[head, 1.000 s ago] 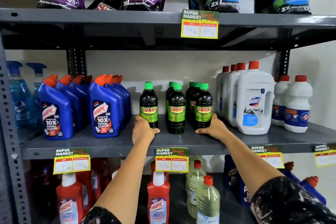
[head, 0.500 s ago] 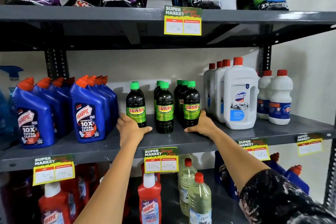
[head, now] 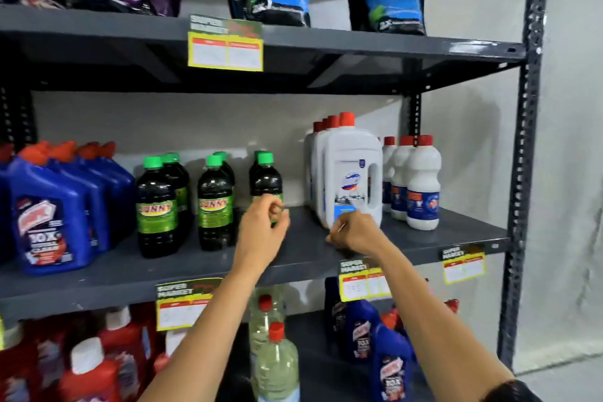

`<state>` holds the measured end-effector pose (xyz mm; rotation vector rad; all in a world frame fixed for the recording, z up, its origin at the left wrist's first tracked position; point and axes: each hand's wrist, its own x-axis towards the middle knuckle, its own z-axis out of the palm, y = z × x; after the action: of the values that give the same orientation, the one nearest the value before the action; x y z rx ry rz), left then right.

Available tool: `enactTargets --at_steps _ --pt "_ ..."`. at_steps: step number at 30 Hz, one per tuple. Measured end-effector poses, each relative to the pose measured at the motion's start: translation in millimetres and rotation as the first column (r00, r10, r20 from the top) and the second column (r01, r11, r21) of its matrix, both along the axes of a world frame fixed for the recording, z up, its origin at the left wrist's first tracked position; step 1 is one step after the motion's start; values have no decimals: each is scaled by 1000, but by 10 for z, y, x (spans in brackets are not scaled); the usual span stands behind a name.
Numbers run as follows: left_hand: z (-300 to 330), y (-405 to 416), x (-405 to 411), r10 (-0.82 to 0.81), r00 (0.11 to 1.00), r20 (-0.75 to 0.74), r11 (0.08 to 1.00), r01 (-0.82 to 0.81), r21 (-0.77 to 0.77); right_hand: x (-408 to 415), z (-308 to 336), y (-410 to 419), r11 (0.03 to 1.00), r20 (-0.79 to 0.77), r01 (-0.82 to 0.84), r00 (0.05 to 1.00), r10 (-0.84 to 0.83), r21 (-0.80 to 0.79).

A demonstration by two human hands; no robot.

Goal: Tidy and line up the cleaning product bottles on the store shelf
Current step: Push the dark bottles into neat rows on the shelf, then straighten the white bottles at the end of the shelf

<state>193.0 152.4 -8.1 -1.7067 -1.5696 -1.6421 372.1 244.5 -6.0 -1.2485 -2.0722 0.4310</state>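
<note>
- Squaring up the dark green-capped plastic bottles (head: 157, 206) on the grey metal middle shelf (head: 424, 238); I judge this step nearly done.
- Left hand (head: 262, 232): curled at the rightmost dark bottle (head: 267, 178); whether it grips, I cannot tell.
- Right hand (head: 354, 233): loosely curled, holding nothing, touching the near foot of the white red-capped plastic jug (head: 352, 173).
- Bottles: upright, long axis vertical, labels facing near.
- Next, I judge: nudge the jug's front flush with the dark bottles.

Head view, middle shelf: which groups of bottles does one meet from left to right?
Blue Harpic bottles → dark green-capped Sunny bottles → large white red-capped jugs → small white red-capped bottles.
</note>
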Motion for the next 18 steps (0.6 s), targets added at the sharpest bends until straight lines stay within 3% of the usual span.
enactTargets --at_steps 2,4,5,9,12,16,18 --pt "17 271 318 -119 982 147 957 152 -247 407 34 103 998 -32 66 997 -67 -4" --pt "-18 528 525 -126 952 277 834 254 -491 832 47 250 991 -43 135 990 -136 -11" --pt "-41 632 570 -131 930 344 786 309 -535 1011 28 360 982 -61 189 980 -190 -15" --pt "-110 905 630 -175 846 504 758 442 -479 1430 -32 685 937 -153 344 925 -349 -57" --pt "-67 1010 750 -252 803 541 754 513 -410 1561 -53 995 955 -60 285 955 -290 -86" --pt "-54 1116 715 -265 755 600 730 563 -386 1538 -19 1160 976 -277 160 941 -197 -151" --pt "-61 1117 698 -273 746 607 715 580 -391 1509 -43 1184 977 -295 177 933 -206 -123"
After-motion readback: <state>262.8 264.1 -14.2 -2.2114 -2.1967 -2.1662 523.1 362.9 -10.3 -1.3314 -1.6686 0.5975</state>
